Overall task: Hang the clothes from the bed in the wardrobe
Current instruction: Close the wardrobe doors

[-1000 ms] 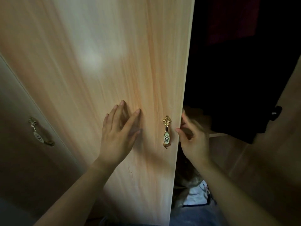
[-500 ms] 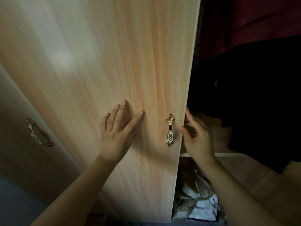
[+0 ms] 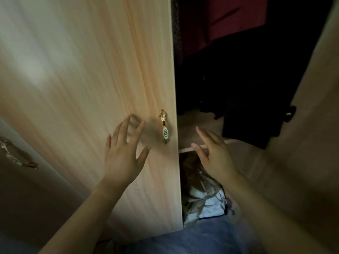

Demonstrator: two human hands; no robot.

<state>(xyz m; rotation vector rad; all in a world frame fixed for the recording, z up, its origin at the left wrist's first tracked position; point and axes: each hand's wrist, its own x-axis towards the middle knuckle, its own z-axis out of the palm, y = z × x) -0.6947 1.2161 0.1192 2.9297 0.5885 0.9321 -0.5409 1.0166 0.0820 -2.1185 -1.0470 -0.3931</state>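
Observation:
A light wooden wardrobe door (image 3: 91, 85) fills the left and middle of the view, with a gold handle (image 3: 164, 127) near its right edge. My left hand (image 3: 122, 154) hovers just off the door face, fingers spread, holding nothing. My right hand (image 3: 212, 154) is open in the gap beside the door's edge, apart from it. Inside the dark wardrobe hang a dark red garment (image 3: 229, 17) and black clothes (image 3: 244, 85). A wooden shelf (image 3: 190, 129) runs under them.
A second door (image 3: 27, 189) with a gold handle (image 3: 16, 156) stands at the lower left. Another wooden door (image 3: 308, 143) with a black knob (image 3: 290, 113) is at the right. Crumpled bags and cloth (image 3: 203, 197) lie below the shelf. Blue fabric (image 3: 192, 239) is at the bottom.
My left hand has lifted off the door and spread its fingers. My right hand has let go of the door's edge and opened. The view has shifted down and right.

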